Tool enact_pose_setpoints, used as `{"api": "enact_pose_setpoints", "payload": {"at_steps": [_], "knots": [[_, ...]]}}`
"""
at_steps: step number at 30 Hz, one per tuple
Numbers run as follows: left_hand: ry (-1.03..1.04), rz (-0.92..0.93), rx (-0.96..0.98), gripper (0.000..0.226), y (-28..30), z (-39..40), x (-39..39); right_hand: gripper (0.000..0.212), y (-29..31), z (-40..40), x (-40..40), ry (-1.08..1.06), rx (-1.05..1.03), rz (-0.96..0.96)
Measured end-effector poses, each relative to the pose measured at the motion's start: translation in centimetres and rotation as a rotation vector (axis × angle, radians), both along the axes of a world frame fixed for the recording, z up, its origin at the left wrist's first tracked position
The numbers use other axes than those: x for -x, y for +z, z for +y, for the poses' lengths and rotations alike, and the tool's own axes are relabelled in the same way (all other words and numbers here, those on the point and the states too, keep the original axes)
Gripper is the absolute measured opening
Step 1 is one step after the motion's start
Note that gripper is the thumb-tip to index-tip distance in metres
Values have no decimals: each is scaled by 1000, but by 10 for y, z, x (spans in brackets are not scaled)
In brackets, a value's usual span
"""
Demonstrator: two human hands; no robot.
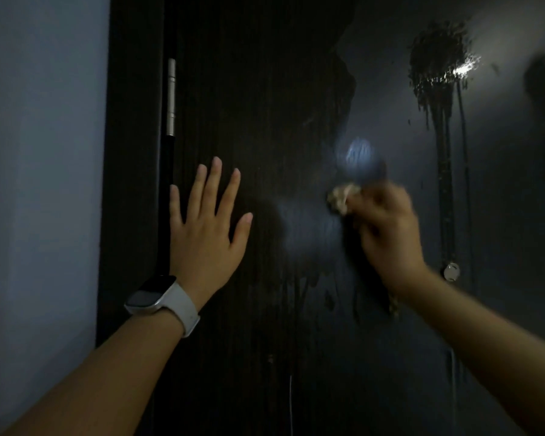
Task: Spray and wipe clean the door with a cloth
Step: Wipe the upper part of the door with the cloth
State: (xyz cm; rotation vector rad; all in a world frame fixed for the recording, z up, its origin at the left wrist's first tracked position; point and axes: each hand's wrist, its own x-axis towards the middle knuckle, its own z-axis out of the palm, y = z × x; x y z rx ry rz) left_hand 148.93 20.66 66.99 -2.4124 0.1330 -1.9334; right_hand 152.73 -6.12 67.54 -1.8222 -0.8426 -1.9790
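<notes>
Fingers (pixel 364 212) of the right hand (pixel 387 234) were curled round a crumpled cloth (pixel 340 196) pressed to the dark door (pixel 265 89) near mid-panel; the left hand (pixel 206 228) lay flat, fingers spread and straight, holding nothing, just beside the hinge (pixel 171 96). Risks, as judged: runs of spray (pixel 434 73) at upper right could drip on unwiped — leaving streaks — and the small bunched cloth might skip patches. Count: two hands, one cloth, one hinge, one wristwatch (pixel 158 294).

door (pixel 265 89) above hands — bare | hinge (pixel 171 96) — left edge
</notes>
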Motion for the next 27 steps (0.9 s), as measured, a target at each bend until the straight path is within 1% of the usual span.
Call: {"api": "enact_pose_setpoints", "payload": {"at_steps": [2,4,5,7,9,11,13,15,16,18,21,23,25,27], "knots": [[13,18,-1,68,0,1,1,31,-63,0,6,57,166,40],[17,46,1,69,1,2,3,34,-108,-4,8,67,294,96],[13,59,2,70,1,1,5,35,-120,-6,7,50,329,111],[2,81,7,69,2,1,6,34,-118,-7,7,34,349,106],[-8,82,12,67,1,3,6,28,-94,3,10,63,256,104],[-9,77,10,66,-2,5,7,17,-63,21,13,124,54,139],[-34,89,20,64,-7,4,10,12,-37,40,15,212,-120,201],[-84,105,49,63,-13,3,15,13,-32,55,17,280,-206,225],[-114,105,66,62,-18,2,19,15,-38,59,18,295,-224,225],[-156,92,90,60,-38,2,29,19,-71,65,21,290,-219,225],[-190,109,134,60,-93,3,41,20,-145,73,28,256,-184,254],[-207,154,165,63,-135,4,43,20,-197,78,30,218,-162,291],[-218,217,202,66,-172,6,43,22,-246,83,36,206,-183,357],[-254,262,211,68,-198,9,41,17,-272,88,46,221,-236,428]]}}
